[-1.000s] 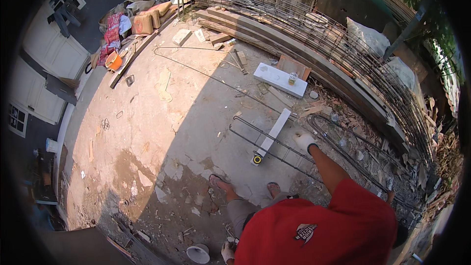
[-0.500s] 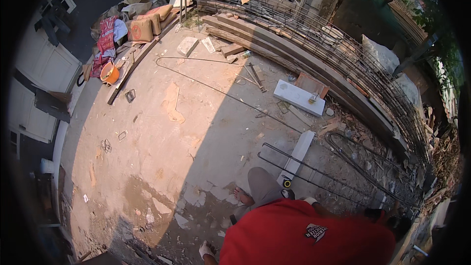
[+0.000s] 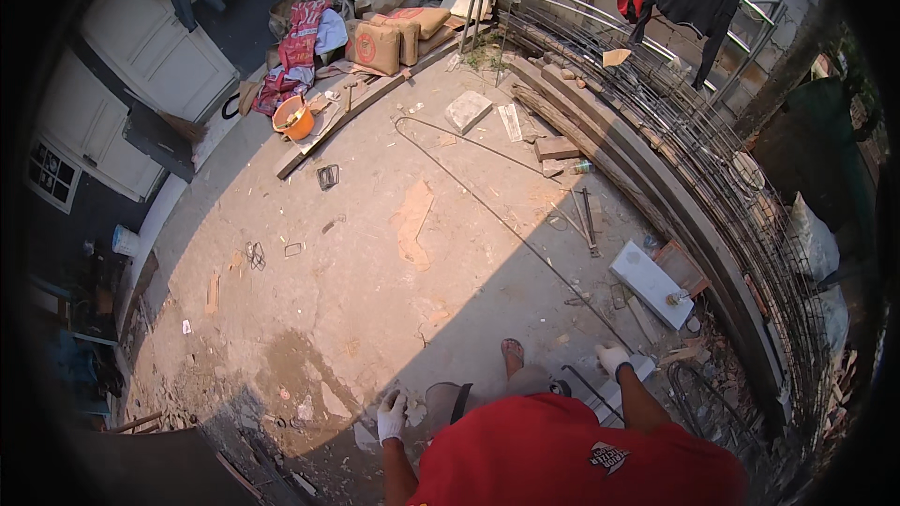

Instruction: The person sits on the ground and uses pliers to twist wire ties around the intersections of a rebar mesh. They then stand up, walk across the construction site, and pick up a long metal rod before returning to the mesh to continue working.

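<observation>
My left hand (image 3: 391, 415), in a white glove, hangs beside my left knee with fingers loosely apart and nothing seen in it. My right hand (image 3: 613, 358), gloved too, reaches forward above a long white block (image 3: 636, 373), fingers parted. Close by it passes the near end of a long, thin steel rod (image 3: 506, 222), bent back on itself at its far end; whether they touch I cannot tell. Between my right knee and forearm lies a dark hooked steel bar (image 3: 592, 388), partly hidden by my red shirt. More bent bars (image 3: 698, 389) lie right of my forearm.
Timber beams (image 3: 647, 169) and rebar cages (image 3: 741, 178) line the right side. A white slab (image 3: 651, 284) and pincers-like tools (image 3: 585, 220) lie before them. At the far left stand an orange bucket (image 3: 292, 118) and full sacks (image 3: 373, 47). Small wire stirrups (image 3: 327, 177) lie on the concrete.
My right arm has come back from the far right and now extends forward over the white block. My left hand has risen further into view. The view has shifted, and the tape measure is out of sight.
</observation>
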`<move>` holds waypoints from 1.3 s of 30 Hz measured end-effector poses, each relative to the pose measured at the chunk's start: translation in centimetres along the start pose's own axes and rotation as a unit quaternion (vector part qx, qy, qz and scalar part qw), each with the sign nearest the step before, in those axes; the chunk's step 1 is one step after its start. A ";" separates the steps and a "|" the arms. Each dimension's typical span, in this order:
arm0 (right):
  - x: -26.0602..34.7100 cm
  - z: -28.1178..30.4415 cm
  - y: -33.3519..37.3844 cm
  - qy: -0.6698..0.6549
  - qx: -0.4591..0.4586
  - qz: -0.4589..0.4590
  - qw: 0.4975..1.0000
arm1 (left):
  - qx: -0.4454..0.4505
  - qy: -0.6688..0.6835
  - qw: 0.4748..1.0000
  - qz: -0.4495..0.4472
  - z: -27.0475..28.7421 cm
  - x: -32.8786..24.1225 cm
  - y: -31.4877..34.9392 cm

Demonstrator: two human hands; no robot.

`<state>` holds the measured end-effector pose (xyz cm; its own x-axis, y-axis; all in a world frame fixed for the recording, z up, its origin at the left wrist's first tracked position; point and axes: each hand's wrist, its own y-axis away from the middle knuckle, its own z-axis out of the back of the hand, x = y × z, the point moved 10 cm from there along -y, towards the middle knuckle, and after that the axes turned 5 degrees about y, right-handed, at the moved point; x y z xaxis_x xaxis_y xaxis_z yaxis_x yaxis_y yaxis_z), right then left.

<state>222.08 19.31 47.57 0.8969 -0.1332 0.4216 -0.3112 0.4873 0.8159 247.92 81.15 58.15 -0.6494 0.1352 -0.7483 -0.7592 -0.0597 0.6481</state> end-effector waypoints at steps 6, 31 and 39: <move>29.6 9.9 -6.7 0.126 -0.200 0.201 0.951 | -0.175 0.120 0.948 0.238 4.4 12.6 1.3; 36.7 -14.9 -9.4 -0.021 -0.029 -0.185 0.982 | -0.081 0.048 0.993 0.068 -5.4 -42.0 -58.4; 71.8 -11.7 -26.9 -0.069 0.060 -0.026 0.996 | -0.067 -0.070 0.994 0.044 -13.8 -49.7 -59.6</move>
<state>298.48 6.75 51.28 0.8642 -0.2766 0.4203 -0.3071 0.3719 0.8760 324.82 64.30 54.74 -0.7090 0.2587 -0.6560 -0.7041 -0.2077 0.6791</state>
